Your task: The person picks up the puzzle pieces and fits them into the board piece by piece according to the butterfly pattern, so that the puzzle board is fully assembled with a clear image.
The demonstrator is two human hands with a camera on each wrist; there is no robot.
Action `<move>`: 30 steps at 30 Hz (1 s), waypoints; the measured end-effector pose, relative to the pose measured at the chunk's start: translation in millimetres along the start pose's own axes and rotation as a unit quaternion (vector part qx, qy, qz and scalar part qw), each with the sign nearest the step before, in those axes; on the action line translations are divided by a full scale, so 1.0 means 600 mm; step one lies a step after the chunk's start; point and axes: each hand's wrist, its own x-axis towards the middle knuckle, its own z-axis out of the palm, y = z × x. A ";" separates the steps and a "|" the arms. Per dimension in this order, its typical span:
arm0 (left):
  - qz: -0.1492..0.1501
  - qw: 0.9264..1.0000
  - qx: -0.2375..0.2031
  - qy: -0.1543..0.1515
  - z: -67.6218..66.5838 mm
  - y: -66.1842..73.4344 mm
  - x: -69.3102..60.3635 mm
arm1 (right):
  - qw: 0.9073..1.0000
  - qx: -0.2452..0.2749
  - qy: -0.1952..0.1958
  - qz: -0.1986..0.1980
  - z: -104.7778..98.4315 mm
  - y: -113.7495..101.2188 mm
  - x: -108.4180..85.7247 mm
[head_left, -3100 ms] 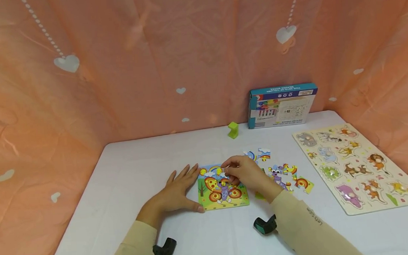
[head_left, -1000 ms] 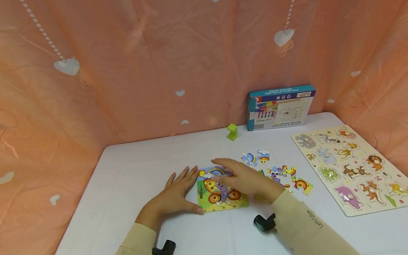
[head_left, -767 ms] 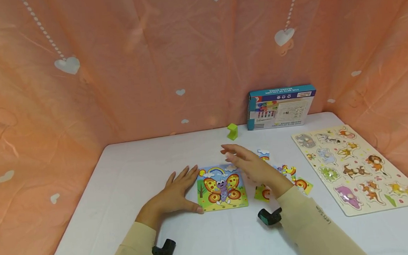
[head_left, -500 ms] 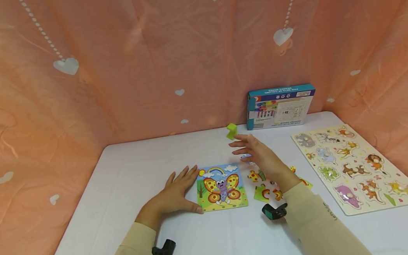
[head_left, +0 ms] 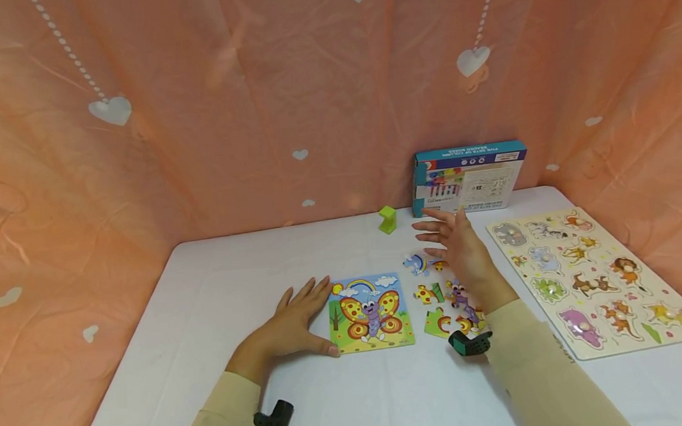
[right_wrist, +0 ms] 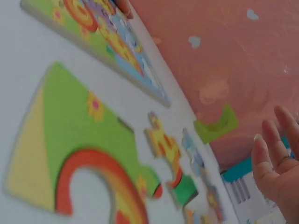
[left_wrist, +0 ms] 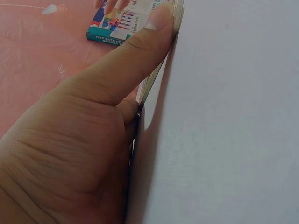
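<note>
A square butterfly puzzle board (head_left: 372,315) lies flat on the white table. My left hand (head_left: 292,323) rests against its left side with fingers spread; the thumb (left_wrist: 140,51) touches the board's edge in the left wrist view. My right hand (head_left: 457,242) is raised above the loose jigsaw pieces, its fingers extended and holding nothing. Under and beside it lie a blue rainbow piece (head_left: 416,264), a yellow spotted piece (head_left: 425,294), a purple piece (head_left: 459,295) and a green corner piece (right_wrist: 70,116). The right forearm hides some of the pieces.
On the right lies a large wooden animal peg puzzle (head_left: 600,282). A teal-and-white box (head_left: 470,179) stands at the back, near a small lime-green block (head_left: 388,220). An orange curtain (head_left: 241,115) with hearts hangs behind the table.
My right hand has left the board's upper part, moving right and away over the loose pieces while its fingers spread. My left hand has stayed at the board's left side.
</note>
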 end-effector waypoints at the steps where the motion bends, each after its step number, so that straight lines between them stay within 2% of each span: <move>1: 0.000 1.000 0.000 0.000 0.000 0.000 0.000 | 1.000 -0.001 0.006 0.002 -0.003 0.002 0.000; 6: -0.001 1.000 0.001 -0.001 -0.001 0.002 -0.001 | 0.998 -0.036 0.029 0.032 -0.014 0.016 0.001; 9: -0.001 1.000 0.000 -0.001 -0.001 0.003 -0.001 | 0.994 -0.084 0.030 0.062 -0.021 0.025 0.000; 13: -0.001 1.000 0.001 -0.002 -0.002 0.003 0.000 | 0.981 -0.163 0.006 0.107 -0.028 0.036 -0.002; 16: -0.001 1.000 0.000 -0.003 -0.002 0.003 0.000 | 0.964 -0.230 -0.025 0.127 -0.029 0.044 -0.001; 19: -0.001 1.000 -0.002 -0.002 -0.002 0.002 0.000 | 0.948 -0.291 -0.045 0.123 -0.028 0.052 0.001; 25: 0.006 1.000 0.006 -0.002 -0.002 0.001 -0.001 | 0.915 -0.389 -0.052 0.090 -0.028 0.064 0.006; 27: 0.008 1.000 0.005 -0.002 -0.003 0.002 -0.002 | 0.910 -0.405 -0.054 0.076 -0.027 0.066 0.007; 30: 0.006 1.000 0.003 -0.003 -0.003 0.004 -0.003 | 0.907 -0.412 -0.051 0.070 -0.024 0.067 0.007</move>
